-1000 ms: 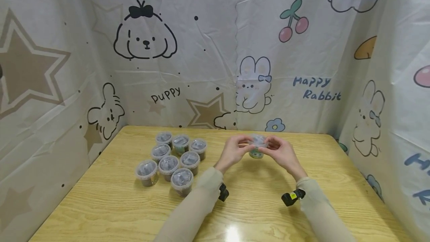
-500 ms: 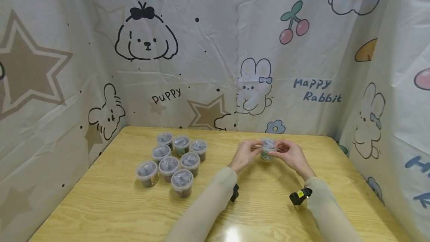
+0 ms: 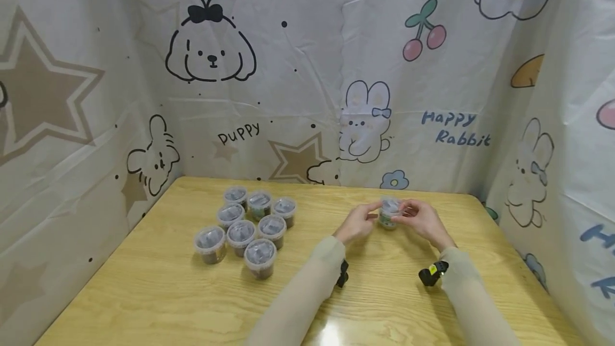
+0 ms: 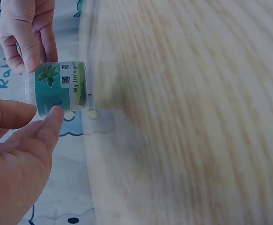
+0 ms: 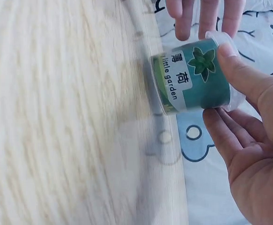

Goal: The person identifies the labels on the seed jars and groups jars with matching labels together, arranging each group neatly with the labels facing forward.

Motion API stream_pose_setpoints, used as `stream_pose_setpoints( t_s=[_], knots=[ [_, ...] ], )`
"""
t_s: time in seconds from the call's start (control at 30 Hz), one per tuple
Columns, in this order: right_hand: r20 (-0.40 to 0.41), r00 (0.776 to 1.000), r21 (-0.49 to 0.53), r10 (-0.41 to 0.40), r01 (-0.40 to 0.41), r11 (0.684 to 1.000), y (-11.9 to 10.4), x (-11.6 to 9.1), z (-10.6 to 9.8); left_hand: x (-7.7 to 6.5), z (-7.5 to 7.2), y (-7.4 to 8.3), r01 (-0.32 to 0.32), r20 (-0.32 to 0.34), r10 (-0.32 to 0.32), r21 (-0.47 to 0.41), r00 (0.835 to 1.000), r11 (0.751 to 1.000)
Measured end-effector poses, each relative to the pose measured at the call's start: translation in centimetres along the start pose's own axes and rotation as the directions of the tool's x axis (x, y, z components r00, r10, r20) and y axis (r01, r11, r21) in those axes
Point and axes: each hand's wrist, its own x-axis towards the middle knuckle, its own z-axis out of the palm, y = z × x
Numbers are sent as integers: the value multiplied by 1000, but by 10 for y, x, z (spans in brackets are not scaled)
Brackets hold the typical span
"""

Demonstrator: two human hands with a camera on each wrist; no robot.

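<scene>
A small clear plastic cup [image 3: 388,214] with a lid stands near the back of the table, right of centre. Its green label [image 5: 202,70] shows a leaf and the words "little garden". My right hand [image 3: 423,221] pinches the cup near its lidded rim, thumb on one side and fingers on the other, as the right wrist view shows. On the cup's left side is my left hand [image 3: 357,222], fingers fairly straight, with fingertips [image 4: 56,112] right at the cup's wall. Thumb and fingers of this hand are spread apart.
Several similar lidded cups [image 3: 242,234] stand grouped on the left of the wooden table [image 3: 144,292]. A printed cloth [image 3: 298,68] hangs behind the table and at both sides, close to the back edge. Black wrist cameras [image 3: 431,274] sit under both forearms.
Both hands and the cup have moved to the right along the back of the table. The left hand's fingers have loosened from the cup. The grouped cups stay where they were.
</scene>
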Motion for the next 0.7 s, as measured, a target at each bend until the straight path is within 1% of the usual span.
stream_pose_setpoints(
  t_s=[0.07,0.17,0.33,0.5,0.7],
  knots=[
    [5,1000,-1,-6,6,1000,2,1,-3,1,2,0,19,12,-19,7,1000,1000],
    [9,1000,-12,-10,10,1000,6,3,-4,2,2,-1,29,23,-30,43,999,999],
    [15,1000,-6,-9,9,1000,11,5,-4,2,2,0,-9,38,5,122,999,992],
    [32,999,0,-18,18,1000,12,5,-4,0,1,0,-58,54,48,191,997,980],
    [55,998,13,-24,24,1000,9,6,-4,-2,2,0,-67,43,60,205,997,977]
  ],
)
